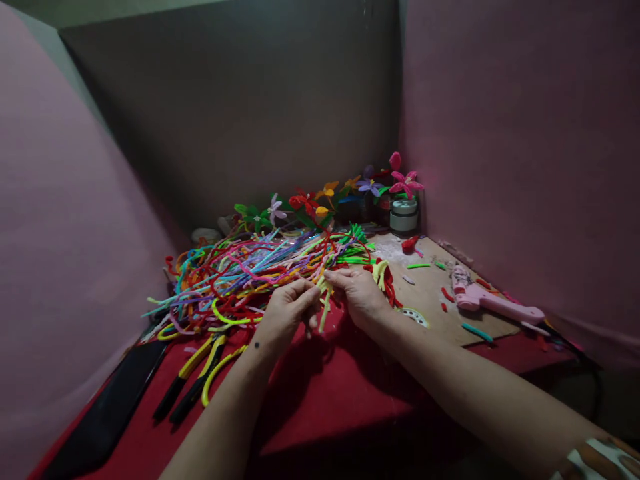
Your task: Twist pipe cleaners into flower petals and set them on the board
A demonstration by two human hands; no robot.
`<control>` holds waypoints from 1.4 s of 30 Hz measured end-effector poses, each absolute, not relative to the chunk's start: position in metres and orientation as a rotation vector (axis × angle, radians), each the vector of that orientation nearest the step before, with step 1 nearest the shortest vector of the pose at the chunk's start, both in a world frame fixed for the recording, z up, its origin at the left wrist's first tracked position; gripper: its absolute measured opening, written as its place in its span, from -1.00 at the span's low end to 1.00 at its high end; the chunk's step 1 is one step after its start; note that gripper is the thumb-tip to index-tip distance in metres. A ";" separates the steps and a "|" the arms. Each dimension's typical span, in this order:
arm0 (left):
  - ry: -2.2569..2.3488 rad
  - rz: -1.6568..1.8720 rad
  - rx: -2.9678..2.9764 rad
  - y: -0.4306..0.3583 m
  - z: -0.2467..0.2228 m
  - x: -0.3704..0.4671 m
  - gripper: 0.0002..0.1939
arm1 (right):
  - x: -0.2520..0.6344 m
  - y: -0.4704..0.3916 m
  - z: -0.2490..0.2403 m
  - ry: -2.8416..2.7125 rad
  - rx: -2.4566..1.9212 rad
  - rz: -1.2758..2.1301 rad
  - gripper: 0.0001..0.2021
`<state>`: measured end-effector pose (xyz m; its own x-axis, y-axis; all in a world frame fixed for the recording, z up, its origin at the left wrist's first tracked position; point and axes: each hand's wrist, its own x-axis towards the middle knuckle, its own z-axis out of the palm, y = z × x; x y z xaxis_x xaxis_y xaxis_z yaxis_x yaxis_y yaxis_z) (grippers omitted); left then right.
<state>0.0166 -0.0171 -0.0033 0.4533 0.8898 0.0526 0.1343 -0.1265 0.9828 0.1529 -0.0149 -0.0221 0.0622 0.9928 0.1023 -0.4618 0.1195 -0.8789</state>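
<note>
a pale yellow fuzzy stem (325, 313) is between the two hands, just above the red cloth (325, 400) and in front of a heap of coloured stems (265, 260). the left hand (293, 303) appears to pinch it between thumb and fingers; the right hand (357, 290) pinches close beside, its fingertips near the upper end. one length hangs below, slanting down (whether it is one folded piece or several is too small to tell).

it looks like chenille on thin wire, so it should weigh almost nothing, bend easily and hold a bend. the nap should grip dry skin well, though hard squeezing may flatten it. the best hold is probably a light fingertip pinch near the bend, away from any wire ends.

the heap is a soft tangle of thin, curling lines. yellow-and-black pliers (196, 359) lie on the smooth-looking cloth at the left, hard and straight by contrast. at the right, a glossy pink glue gun (493, 301) rests on a flat, matte tan board (445, 333).
</note>
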 end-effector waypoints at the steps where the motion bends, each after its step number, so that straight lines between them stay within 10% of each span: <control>1: 0.933 0.839 1.589 -0.018 -0.002 0.017 -0.75 | 0.153 -0.015 -0.022 -0.872 -0.775 1.286 -0.70; 42: 1.020 1.037 1.445 -0.015 0.007 0.008 -0.85 | 0.148 -0.023 -0.020 -1.056 -0.737 1.405 -0.84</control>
<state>0.0078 -0.0146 0.0073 0.2645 0.9611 0.0797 0.0639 -0.0999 0.9929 0.1481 -0.0226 -0.0205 -0.1305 0.9809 0.1441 -0.4114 0.0787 -0.9081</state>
